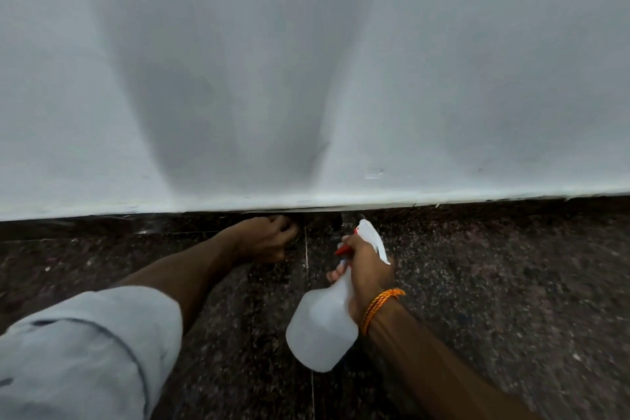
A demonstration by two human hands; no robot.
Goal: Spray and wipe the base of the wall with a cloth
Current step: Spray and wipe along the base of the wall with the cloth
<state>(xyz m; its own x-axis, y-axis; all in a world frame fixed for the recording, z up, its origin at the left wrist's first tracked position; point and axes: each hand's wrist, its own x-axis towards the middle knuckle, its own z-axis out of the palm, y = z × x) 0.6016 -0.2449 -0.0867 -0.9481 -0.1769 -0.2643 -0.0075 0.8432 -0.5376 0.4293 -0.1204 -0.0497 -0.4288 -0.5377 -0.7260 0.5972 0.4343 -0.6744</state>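
My left hand (267, 240) is at the base of the wall, its fingers curled against the dark stone skirting (136, 227). It grips a dark cloth (299, 220) that barely shows past the fingertips and blends with the stone. My right hand (366, 274), with an orange thread on the wrist, grips the neck of a translucent white spray bottle (322, 327). One finger lies on the red trigger (344, 249). The white nozzle (368, 228) points at the skirting just right of my left hand.
A pale painted wall (306, 78) fills the upper view, with scuff marks (375, 174) near its lower edge. The floor (494, 283) is dark speckled granite with a thin joint line (306, 256) running between my hands. A grey rolled sleeve (85, 351) covers my left upper arm.
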